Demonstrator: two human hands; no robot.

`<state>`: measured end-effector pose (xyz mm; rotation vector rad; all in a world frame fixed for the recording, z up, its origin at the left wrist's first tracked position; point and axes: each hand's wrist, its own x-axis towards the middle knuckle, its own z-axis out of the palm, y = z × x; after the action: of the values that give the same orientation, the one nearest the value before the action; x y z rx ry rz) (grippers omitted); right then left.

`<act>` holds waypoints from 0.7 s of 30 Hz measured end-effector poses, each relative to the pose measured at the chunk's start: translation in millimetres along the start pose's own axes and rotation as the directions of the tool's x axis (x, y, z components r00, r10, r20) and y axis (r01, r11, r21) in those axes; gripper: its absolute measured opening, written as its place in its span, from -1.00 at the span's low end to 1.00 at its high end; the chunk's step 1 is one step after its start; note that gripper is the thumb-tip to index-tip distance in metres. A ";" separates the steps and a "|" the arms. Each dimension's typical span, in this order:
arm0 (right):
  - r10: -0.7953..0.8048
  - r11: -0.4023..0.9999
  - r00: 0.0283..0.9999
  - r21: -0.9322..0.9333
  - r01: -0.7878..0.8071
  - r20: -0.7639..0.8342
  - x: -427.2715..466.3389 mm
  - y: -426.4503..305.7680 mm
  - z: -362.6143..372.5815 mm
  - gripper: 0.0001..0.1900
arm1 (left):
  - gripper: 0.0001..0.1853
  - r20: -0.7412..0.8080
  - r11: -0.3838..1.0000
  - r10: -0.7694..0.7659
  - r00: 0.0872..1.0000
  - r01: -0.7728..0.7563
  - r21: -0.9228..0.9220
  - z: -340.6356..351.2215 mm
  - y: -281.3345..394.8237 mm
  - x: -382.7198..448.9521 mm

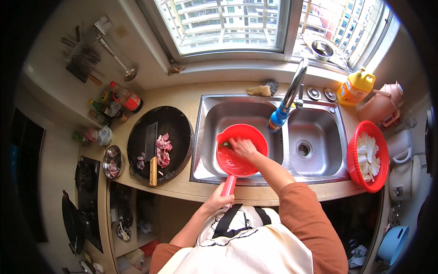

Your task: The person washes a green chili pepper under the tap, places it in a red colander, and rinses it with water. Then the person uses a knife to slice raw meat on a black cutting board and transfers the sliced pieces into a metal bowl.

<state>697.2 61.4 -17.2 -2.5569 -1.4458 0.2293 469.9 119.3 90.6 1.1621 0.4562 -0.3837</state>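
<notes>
My left hand [219, 197] grips the pink handle of a red plastic water ladle [261, 137], whose bowl is over the left basin of a steel double sink [236, 107]. Inside the bowl, my right hand [243, 148] reaches down into water. Something green [224, 144] shows at its fingertips, but whether the fingers hold it is hidden. Above the sink's divider hangs a chrome faucet [297, 82] with a blue nozzle [278, 118]. To the left, a cleaver [151, 137] with a wooden handle lies on a round black chopping board [140, 128], beside slices of raw meat [164, 150].
A red basin [352, 150] of cut pale vegetables stands right of the sink. A steel bowl [113, 152] with meat sits left of the board. Sauce bottles [128, 97] line the left wall. A yellow jug [355, 87] and pink thermos [379, 102] occupy the right back corner.
</notes>
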 end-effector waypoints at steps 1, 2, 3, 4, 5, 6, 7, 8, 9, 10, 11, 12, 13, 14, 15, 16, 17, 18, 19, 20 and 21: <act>0.141 0.988 0.988 0.072 -0.136 -0.064 -3.5 -1.2 -0.3 -0.56 | -0.54 0.019 0.999 0.033 0.999 -0.033 -0.021 -2.6 -0.2 -0.4; 0.139 0.989 0.990 0.046 -0.139 -0.005 -6.5 -1.5 -0.8 -0.54 | -0.53 0.022 0.999 0.038 0.999 -0.037 -0.034 -5.9 0.3 -0.6; 0.153 0.988 0.988 0.018 -0.153 -0.016 -12.5 -2.5 0.2 -0.51 | -0.53 0.018 0.999 0.024 1.000 -0.023 -0.038 -9.0 0.9 -1.1; 0.138 0.990 0.990 -0.031 -0.138 0.018 -16.8 -2.0 1.1 -0.48 | -0.52 0.036 0.997 0.057 0.998 -0.055 -0.046 -11.6 1.6 -1.4; 0.143 0.990 0.989 -0.011 -0.143 0.020 -19.5 1.5 1.5 -0.48 | -0.52 0.046 0.996 0.072 0.996 -0.070 -0.047 -13.6 2.0 -2.0; 0.120 0.993 0.990 -0.009 -0.119 0.069 -21.7 5.3 2.5 -0.47 | -0.51 0.033 0.997 0.062 0.998 -0.061 -0.037 -14.2 1.8 -1.9; 0.114 0.993 0.985 -0.030 -0.111 0.128 -23.2 9.4 3.5 -0.47 | -0.51 0.059 0.997 0.071 0.996 -0.069 -0.045 -13.2 0.6 -1.9; 0.134 0.988 0.985 -0.087 -0.124 0.110 -21.5 12.0 4.4 -0.50 | -0.51 0.061 0.998 0.055 0.997 -0.053 -0.036 -12.5 -0.2 -1.6; 0.138 0.990 0.983 -0.021 -0.137 0.124 -19.5 14.2 4.3 -0.51 | -0.50 0.065 0.999 0.042 0.997 -0.041 -0.022 -12.1 -0.6 -0.7; 0.158 0.987 0.977 0.017 -0.162 0.145 -15.4 14.7 3.0 -0.51 | -0.50 0.065 0.999 0.043 0.997 -0.041 -0.025 -12.0 -1.2 0.3; 0.191 0.978 0.971 0.054 -0.200 0.146 -11.7 13.6 0.2 -0.52 | -0.49 0.064 0.999 0.043 0.997 -0.041 -0.029 -12.0 -2.3 0.9; 0.214 0.970 0.966 0.085 -0.228 0.144 -7.0 10.3 -4.3 -0.52 | -0.48 0.060 0.999 0.037 0.998 -0.035 -0.034 -12.5 -3.6 1.6; 0.197 0.975 0.972 0.074 -0.208 0.127 -4.8 6.4 -10.9 -0.53 | -0.48 0.068 0.997 0.048 0.997 -0.045 -0.056 -14.6 -4.7 1.9; 0.178 0.981 0.978 0.063 -0.186 0.110 -1.9 2.8 -20.3 -0.55 | -0.48 0.073 0.996 0.055 0.996 -0.049 -0.078 -18.6 -5.1 1.8; 0.165 0.985 0.970 0.027 -0.172 0.177 -0.9 -0.5 -31.0 -0.56 | -0.47 0.056 0.996 0.035 0.998 -0.030 -0.089 -22.3 -6.2 1.3; 0.147 0.973 0.969 0.148 -0.178 0.200 5.4 0.8 -45.5 -0.67 | -0.45 0.048 0.993 0.061 0.997 -0.056 -0.107 -24.4 -8.5 0.4; 0.026 0.971 0.988 0.231 -0.061 0.152 5.5 9.4 -63.0 -0.72 | -0.44 0.068 0.989 0.097 0.993 -0.089 -0.119 -26.7 -10.1 0.9; 0.103 0.934 0.988 0.331 -0.136 0.115 2.1 12.0 -74.5 -0.74 | -0.43 0.072 0.987 0.110 0.991 -0.100 -0.126 -28.2 -12.1 1.4; 0.130 0.877 0.991 0.469 -0.101 -0.030 -2.2 16.9 -85.0 -0.75 | -0.43 0.065 0.988 0.101 0.993 -0.093 -0.120 -29.2 -14.0 1.4; 0.140 0.829 0.990 0.548 -0.112 -0.009 -4.1 23.3 -94.6 -0.76 | -0.42 0.081 0.987 0.106 0.991 -0.095 -0.129 -31.2 -14.4 1.8; 0.102 0.758 0.993 0.651 -0.040 -0.058 -7.1 29.1 -101.4 -0.76 | -0.42 0.089 0.984 0.117 0.989 -0.104 -0.144 -32.4 -14.6 1.8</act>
<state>740.9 31.3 74.3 -2.0087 -0.9913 0.5196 459.3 144.4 67.7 1.0236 0.3265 -0.3058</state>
